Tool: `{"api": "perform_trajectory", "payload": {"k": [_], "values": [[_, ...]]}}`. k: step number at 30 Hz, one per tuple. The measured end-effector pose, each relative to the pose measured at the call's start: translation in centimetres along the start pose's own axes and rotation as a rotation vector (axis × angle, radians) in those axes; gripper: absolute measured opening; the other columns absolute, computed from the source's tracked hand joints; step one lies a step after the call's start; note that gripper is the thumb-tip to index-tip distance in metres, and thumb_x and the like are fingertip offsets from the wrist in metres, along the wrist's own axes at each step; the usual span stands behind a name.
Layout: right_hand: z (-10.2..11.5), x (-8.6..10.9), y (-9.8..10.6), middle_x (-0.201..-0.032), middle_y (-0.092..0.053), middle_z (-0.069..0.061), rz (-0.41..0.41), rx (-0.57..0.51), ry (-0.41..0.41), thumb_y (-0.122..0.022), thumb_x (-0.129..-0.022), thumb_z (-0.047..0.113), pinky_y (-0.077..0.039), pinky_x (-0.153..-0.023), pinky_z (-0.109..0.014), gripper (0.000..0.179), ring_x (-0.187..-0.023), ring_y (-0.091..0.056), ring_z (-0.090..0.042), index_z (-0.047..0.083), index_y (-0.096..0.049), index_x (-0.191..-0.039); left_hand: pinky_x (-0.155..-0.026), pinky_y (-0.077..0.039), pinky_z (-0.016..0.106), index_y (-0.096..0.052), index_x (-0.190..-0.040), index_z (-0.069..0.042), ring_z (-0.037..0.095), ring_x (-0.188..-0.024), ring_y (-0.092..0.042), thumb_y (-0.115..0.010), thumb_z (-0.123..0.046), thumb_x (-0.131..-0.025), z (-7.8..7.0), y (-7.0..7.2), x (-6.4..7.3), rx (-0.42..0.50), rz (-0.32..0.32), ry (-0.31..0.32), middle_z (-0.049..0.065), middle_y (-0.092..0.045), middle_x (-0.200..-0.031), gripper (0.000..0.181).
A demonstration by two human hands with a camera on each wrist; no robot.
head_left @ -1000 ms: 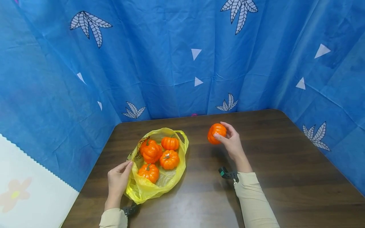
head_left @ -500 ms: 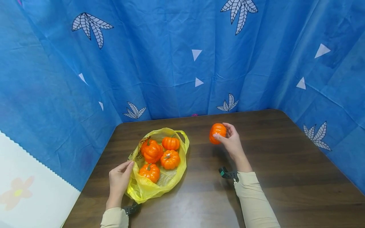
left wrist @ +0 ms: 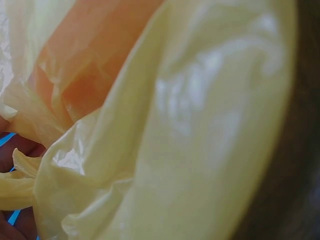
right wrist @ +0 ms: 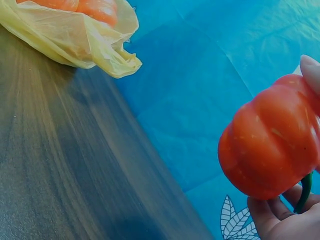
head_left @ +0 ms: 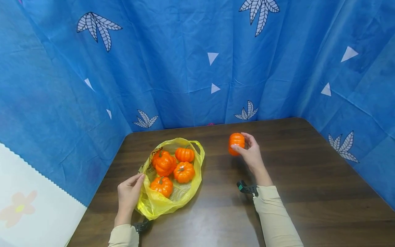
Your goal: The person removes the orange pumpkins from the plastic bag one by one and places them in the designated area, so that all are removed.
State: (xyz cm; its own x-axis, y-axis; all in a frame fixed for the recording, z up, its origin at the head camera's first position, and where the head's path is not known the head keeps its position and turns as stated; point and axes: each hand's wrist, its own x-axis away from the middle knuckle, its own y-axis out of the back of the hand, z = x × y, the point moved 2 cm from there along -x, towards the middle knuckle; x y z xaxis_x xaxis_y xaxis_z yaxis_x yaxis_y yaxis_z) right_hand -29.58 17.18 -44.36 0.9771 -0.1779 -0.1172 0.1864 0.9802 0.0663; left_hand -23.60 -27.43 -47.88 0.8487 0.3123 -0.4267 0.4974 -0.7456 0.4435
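1. Here are the hands: the left hand (head_left: 128,195) is drawn into a pinch, thumb and fingertips together on the near-left rim of the yellow bag (head_left: 189,199), with the film gathered between them.
2. Over on the other side, the right hand (head_left: 252,154) has the held pumpkin (head_left: 236,144) in its grip, spread only as wide as the orange body, thumb across the near face and fingers behind it.
3. And that pumpkin sits beyond the bag's right side, well apart from it, seemingly off the desk (head_left: 216,216), a shadow below. The right wrist view catches its green stem (right wrist: 305,192) pointing down among the fingers.
4. Into the bag we go, mouth spread wide, and there are four more: the big pumpkin (head_left: 165,164) at the left, the far pumpkin (head_left: 184,155) towards the back, the middle-right pumpkin (head_left: 184,173) just in front of that, and the near pumpkin (head_left: 162,187) closest to the left hand.
5. A loop handle (head_left: 199,149) stands up at the far-right rim, and dark print shows on the inner left wall.
6. The left wrist view is nearly all yellow film, an orange blur showing through.
7. Pale sleeves and dark wrist straps (head_left: 248,189) on both arms; behind the dark wood, a blue curtain (head_left: 191,61) with white leaves and triangles.
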Motion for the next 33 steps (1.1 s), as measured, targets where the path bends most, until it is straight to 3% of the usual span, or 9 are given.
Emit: {"api": "perform_trajectory", "payload": {"k": [6, 16, 25, 33], "values": [[-0.1, -0.2, 0.1, -0.152, -0.043, -0.011, 0.010, 0.004, 0.009, -0.078, -0.087, 0.033, -0.044, -0.112, -0.044, 0.078, -0.128, -0.050, -0.031, 0.014, -0.037, -0.151, -0.073, -0.043, -0.002, -0.077, -0.104, 0.001, -0.021, -0.081, -0.053, -0.073, -0.012, -0.091, 0.1, 0.0, -0.1, -0.004, 0.001, -0.005, 0.020, -0.076, -0.102, 0.018], [-0.7, -0.3, 0.0, -0.150, -0.043, -0.013, 0.000, 0.026, -0.053, -0.080, -0.086, 0.034, -0.041, -0.115, -0.046, 0.081, -0.130, -0.047, -0.034, 0.012, -0.036, -0.150, -0.074, -0.043, -0.002, -0.078, -0.103, 0.001, -0.022, -0.080, -0.052, -0.073, -0.012, -0.092, -0.1, 0.0, -0.1, 0.013, 0.005, -0.011, 0.021, -0.076, -0.101, 0.018], [-1.2, -0.5, 0.0, -0.147, -0.046, -0.010, -0.050, 0.047, -0.014, -0.081, -0.084, 0.036, -0.045, -0.111, -0.045, 0.076, -0.124, -0.050, -0.031, 0.016, -0.042, -0.146, -0.073, -0.043, -0.002, -0.078, -0.103, 0.001, -0.022, -0.080, -0.053, -0.073, -0.013, -0.092, -0.1, -0.1, -0.1, 0.009, 0.010, -0.014, 0.021, -0.076, -0.101, 0.018], [-1.5, -0.5, -0.1, -0.152, -0.043, -0.011, -0.027, 0.088, -0.015, -0.080, -0.086, 0.037, -0.044, -0.112, -0.045, 0.079, -0.127, -0.048, -0.033, 0.018, -0.040, -0.151, -0.073, -0.043, -0.001, -0.078, -0.103, 0.001, -0.020, -0.079, -0.053, -0.073, -0.012, -0.091, 0.1, -0.1, -0.1, -0.001, 0.006, -0.018, 0.021, -0.076, -0.100, 0.018]]}}
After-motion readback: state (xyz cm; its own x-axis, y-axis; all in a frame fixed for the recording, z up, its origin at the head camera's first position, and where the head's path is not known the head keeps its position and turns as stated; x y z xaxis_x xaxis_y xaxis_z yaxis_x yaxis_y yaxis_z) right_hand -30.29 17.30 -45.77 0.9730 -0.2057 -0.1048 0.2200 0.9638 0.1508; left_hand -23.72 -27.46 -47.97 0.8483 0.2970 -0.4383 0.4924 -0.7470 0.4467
